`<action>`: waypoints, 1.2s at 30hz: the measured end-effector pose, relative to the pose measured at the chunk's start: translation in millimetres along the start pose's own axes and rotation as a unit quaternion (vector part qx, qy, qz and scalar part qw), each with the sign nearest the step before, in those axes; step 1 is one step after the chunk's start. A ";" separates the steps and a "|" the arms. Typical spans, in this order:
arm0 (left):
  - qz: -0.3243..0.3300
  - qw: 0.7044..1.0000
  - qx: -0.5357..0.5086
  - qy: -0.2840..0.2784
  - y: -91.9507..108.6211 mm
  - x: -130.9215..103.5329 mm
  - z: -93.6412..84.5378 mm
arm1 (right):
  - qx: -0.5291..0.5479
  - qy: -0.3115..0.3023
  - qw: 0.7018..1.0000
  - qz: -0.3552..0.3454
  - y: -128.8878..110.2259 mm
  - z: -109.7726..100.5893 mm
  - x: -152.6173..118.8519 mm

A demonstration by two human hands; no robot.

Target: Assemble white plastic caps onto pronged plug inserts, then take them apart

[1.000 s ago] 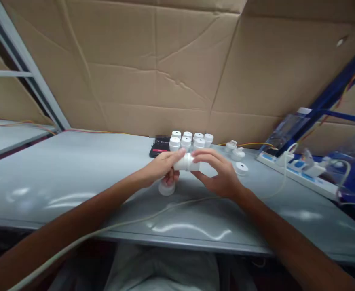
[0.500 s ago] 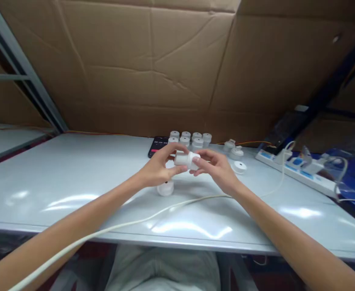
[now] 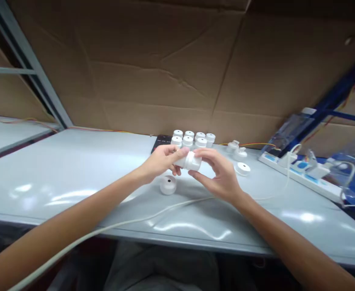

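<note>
In the head view, the left hand (image 3: 162, 161) pinches the left part of a white cylinder (image 3: 192, 161) between thumb and fingers, and the right hand (image 3: 218, 173) pinches its right end with curved fingers above and the thumb below. The cylinder lies on its side in this grip, raised above the middle of the table (image 3: 104, 161). Below the left hand, between it and the table's near edge, a white round piece (image 3: 168, 186) stands upright with a dark hole in its top. Towards the back edge, white capped pieces (image 3: 201, 142) stand close together in two rows, with a dark phone (image 3: 162, 140) just left of them, partly hidden by the left hand. Right of the rows are two white fittings (image 3: 240, 154) and, nearer, a white disc (image 3: 242, 169). A power strip (image 3: 301, 176) lies towards the right-hand edge, and a white cable (image 3: 153, 214) runs across the near edge.
</note>
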State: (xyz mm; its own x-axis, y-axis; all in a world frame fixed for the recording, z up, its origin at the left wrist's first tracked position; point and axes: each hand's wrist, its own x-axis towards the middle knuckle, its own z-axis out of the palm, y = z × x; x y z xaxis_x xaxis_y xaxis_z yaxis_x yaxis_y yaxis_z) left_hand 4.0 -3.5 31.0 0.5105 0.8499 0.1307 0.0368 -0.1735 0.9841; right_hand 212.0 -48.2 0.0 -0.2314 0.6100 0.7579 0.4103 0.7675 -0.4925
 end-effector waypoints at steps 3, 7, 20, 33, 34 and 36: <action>-0.009 1.000 0.006 -0.011 -0.3 -1.0 0.3 | -0.002 0.001 1.000 0.003 -3.3 0.0 1.2; 0.083 0.996 0.010 -0.005 -4.9 -0.7 0.7 | 0.067 0.002 0.985 0.159 0.0 -1.4 3.1; 0.027 0.992 -0.120 -0.004 0.3 -1.8 2.9 | -0.048 0.027 0.994 -0.096 -6.1 -4.4 6.2; 0.215 0.973 0.085 0.001 -7.0 -4.9 5.6 | 0.246 0.028 0.915 0.319 -5.0 -2.3 12.1; 0.247 0.963 0.107 -0.011 -7.5 -5.4 6.5 | 0.283 0.017 0.892 0.352 -5.0 -2.7 13.9; 0.277 0.954 0.116 -0.016 -7.4 -5.5 8.0 | 0.332 0.004 0.860 0.389 -5.3 -3.2 16.0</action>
State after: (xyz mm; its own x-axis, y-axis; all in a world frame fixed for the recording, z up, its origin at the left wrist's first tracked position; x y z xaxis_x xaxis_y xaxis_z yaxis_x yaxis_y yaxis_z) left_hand 7.9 -10.9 22.0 0.5320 0.5804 0.6165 -0.0597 -0.7006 0.7111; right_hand 208.9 -43.1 16.0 -0.1079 0.9900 0.0911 -0.1557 0.0737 -0.9851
